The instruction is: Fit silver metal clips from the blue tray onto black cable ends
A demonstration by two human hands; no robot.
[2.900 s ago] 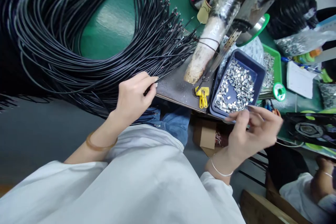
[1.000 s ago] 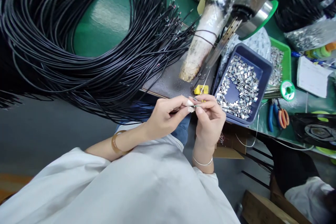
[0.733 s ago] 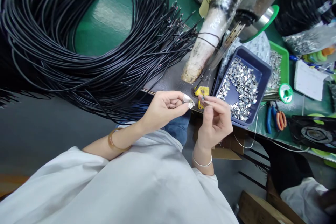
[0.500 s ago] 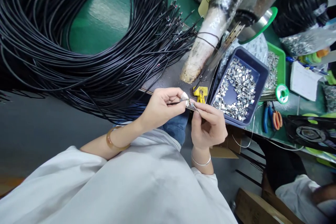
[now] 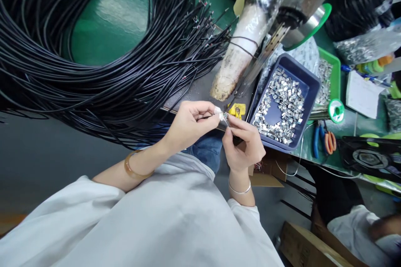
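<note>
My left hand is closed in a pinch on the end of a black cable, with a white covering on a fingertip. Just past those fingertips sits a small shiny metal piece, too small to make out fully. My right hand is closed too, its thumb and fingers pinching a thin silvery wire that reaches up to the metal piece. The right index fingertip lies beside that piece. Behind the hands a yellow holder rests at the table's edge.
A big bundle of black cables covers the left of the green table. A wrapped white tube slants down near my hands. Right of them are a blue bin of metal clips, a solder spool and pliers. Another person sits lower right.
Both hands have shifted slightly left and up in view. My right hand has lowered its thumb and fingers from the metal piece, and the thin wire now slants more steeply.
</note>
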